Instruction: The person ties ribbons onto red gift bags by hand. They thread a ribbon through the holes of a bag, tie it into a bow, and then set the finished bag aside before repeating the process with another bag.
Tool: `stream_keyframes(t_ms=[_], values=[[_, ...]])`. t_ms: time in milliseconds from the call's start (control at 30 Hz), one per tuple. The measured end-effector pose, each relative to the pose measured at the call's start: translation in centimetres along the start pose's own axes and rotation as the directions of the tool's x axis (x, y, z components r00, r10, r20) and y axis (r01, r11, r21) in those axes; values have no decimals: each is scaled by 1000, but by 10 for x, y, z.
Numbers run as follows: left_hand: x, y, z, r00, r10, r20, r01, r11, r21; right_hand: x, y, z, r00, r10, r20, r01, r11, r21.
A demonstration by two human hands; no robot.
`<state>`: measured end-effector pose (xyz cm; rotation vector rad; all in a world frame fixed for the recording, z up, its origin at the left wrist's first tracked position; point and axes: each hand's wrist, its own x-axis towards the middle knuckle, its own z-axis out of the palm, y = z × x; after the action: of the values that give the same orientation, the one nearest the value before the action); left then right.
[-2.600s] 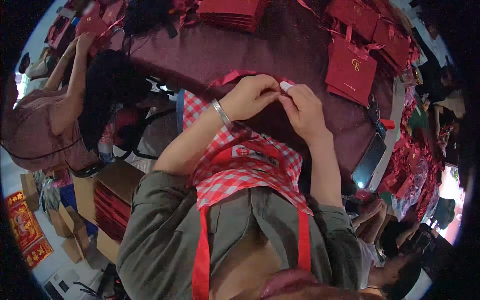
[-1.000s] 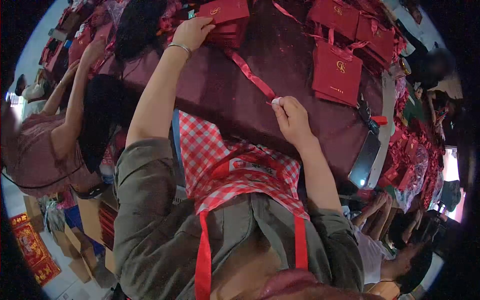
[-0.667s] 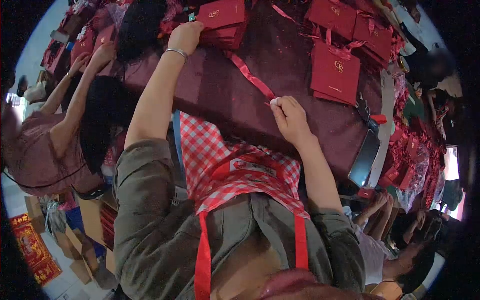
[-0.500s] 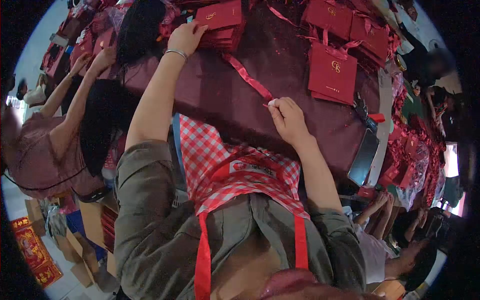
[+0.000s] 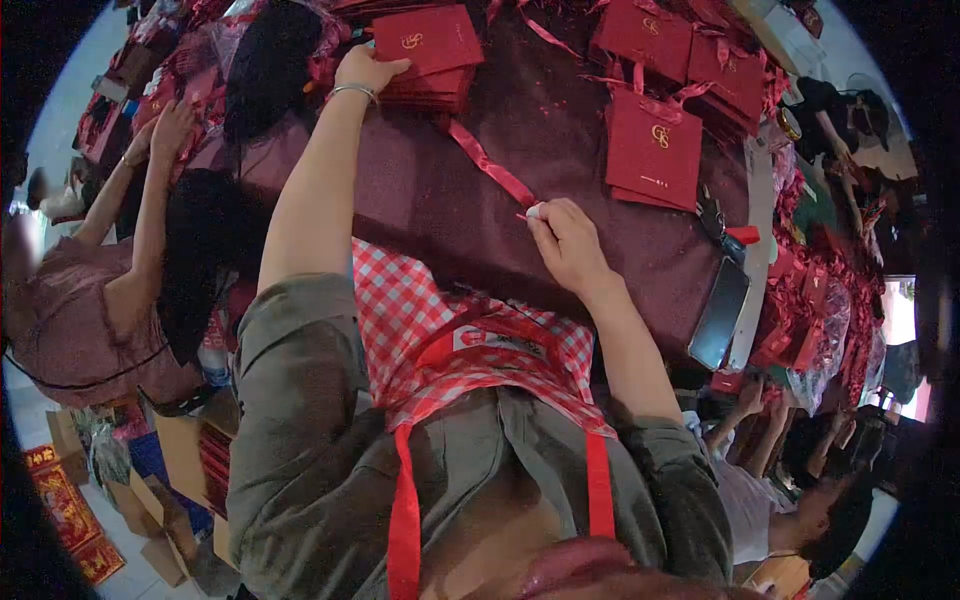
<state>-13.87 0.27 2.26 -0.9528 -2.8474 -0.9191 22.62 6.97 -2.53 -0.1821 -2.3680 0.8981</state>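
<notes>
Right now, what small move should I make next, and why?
Perhaps lift the flat red gold-lettered bag off the stack of red bags: your left hand is at the bag's near left corner, while your right hand holds a shiny red ribbon that runs toward that stack.

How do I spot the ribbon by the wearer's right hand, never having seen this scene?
Start at the maroon table and find the wearer's right hand. From there, the red ribbon runs toward the bag stack at the left hand. Unlike the far ribbon, this one is pinched in the right hand.
</notes>
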Motion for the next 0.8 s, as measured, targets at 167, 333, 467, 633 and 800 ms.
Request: stream_keyframes(t_ms=[167, 333, 467, 633, 800], values=[[0, -6, -2, 977, 81, -195, -84, 996, -9, 0, 0, 2, 1000, -7, 0, 7, 1000, 5], [-4, -7, -11, 976, 131, -176, -165, 966, -197, 0, 4, 4, 999, -54, -1, 54, 998, -25], [-37, 27, -36, 971, 157, -180, -215, 900, -378, -1, 4, 2, 1000, -8, 27, 8, 1000, 2], [-84, 24, -31, 933, 323, -156, -349, 716, -605, -3, -2, -3, 984, 2, -178, 9, 998, 58], [-169, 28, -35, 915, 257, 311, 29, 727, -686, -15, -18, -34, 920, 16, -392, -2, 999, 34]])
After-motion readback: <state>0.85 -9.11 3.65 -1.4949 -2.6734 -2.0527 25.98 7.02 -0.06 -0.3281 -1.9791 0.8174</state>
